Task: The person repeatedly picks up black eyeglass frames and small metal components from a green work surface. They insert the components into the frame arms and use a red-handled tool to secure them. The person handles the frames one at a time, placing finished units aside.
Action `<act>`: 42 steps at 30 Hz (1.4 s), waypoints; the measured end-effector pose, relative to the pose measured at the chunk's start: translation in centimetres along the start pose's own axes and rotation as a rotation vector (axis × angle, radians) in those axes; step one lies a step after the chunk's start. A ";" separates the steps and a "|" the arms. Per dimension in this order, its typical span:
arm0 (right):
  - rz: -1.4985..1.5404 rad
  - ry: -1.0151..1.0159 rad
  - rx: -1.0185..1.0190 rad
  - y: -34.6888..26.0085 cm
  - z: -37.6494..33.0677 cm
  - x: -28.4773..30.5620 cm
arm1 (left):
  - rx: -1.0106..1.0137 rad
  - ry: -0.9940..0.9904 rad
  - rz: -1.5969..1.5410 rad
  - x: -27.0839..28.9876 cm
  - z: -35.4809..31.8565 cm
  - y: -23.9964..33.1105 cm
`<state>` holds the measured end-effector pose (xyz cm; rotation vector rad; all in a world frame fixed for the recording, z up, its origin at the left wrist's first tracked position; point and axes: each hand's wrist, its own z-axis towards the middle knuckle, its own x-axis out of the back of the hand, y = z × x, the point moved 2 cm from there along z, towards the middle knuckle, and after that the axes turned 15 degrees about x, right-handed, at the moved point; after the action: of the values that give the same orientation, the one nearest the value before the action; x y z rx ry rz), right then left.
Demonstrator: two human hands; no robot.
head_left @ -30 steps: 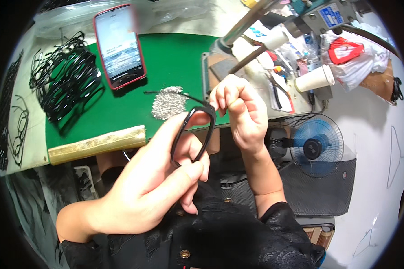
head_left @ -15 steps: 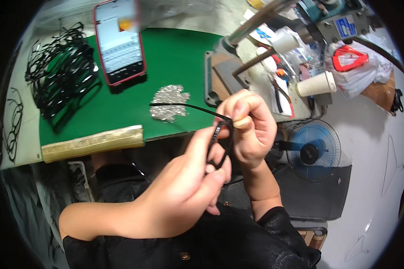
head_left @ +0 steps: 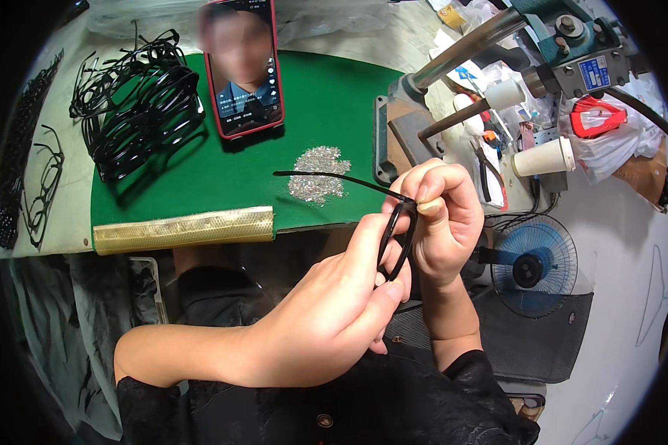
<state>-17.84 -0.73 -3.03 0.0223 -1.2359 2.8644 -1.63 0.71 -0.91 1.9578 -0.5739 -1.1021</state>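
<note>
Between my two hands is a black eyeglass frame (head_left: pixel 395 236), with one temple arm stretching left over the green mat. My left hand (head_left: pixel 341 300) is closed round the rims from below. The fingertips of my right hand (head_left: pixel 447 219) pinch the hinge corner where the temple meets the front; whether a tiny part sits in that pinch is hidden. Beneath the temple's free end lies a pile of tiny silvery metal pieces (head_left: pixel 318 189) on the green mat (head_left: pixel 230 174).
A stack of black eyeglass frames (head_left: pixel 137 111) fills the mat's left side, beside a red-cased phone (head_left: pixel 245 122). A gold mesh roll (head_left: pixel 185 228) lines the front edge. At right stand a bench press (head_left: pixel 467 52), a white paper cup (head_left: pixel 542 157) and a blue fan (head_left: pixel 534 263).
The whole scene has shifted rightward in view. The phone screen has gone from a keyboard to a picture of a person. Both hands keep their grip on the eyeglass frame, whose rims have turned slightly.
</note>
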 end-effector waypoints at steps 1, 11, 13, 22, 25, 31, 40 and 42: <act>-0.006 0.000 0.007 0.0 0.0 -0.1 | 0.005 0.003 0.001 0.1 0.0 0.0; 0.066 -0.002 0.008 0.6 -0.1 0.3 | -0.012 0.025 -0.031 0.0 0.0 0.0; 0.034 -0.003 -0.004 0.3 -0.1 0.6 | -0.007 0.031 -0.023 -0.1 0.1 0.0; -0.001 -0.010 0.057 0.3 -0.2 0.2 | 0.029 0.038 0.017 0.1 -0.1 -0.1; 0.007 0.018 0.060 0.4 -0.2 0.0 | 0.026 -0.001 -0.049 0.1 -0.1 -0.1; -0.017 -0.018 0.116 0.4 0.3 0.2 | 0.008 -0.101 -0.159 0.5 -0.2 0.2; 0.054 -0.019 0.151 0.3 0.7 0.9 | 0.061 -0.138 -0.206 0.8 -0.3 0.9; 0.048 -0.036 0.155 0.3 0.9 1.1 | 0.073 -0.133 -0.209 0.8 -0.3 0.9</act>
<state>-18.91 -1.59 -2.66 0.0474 -1.0307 3.0065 -0.99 -0.24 -0.43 2.0535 -0.4936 -1.3658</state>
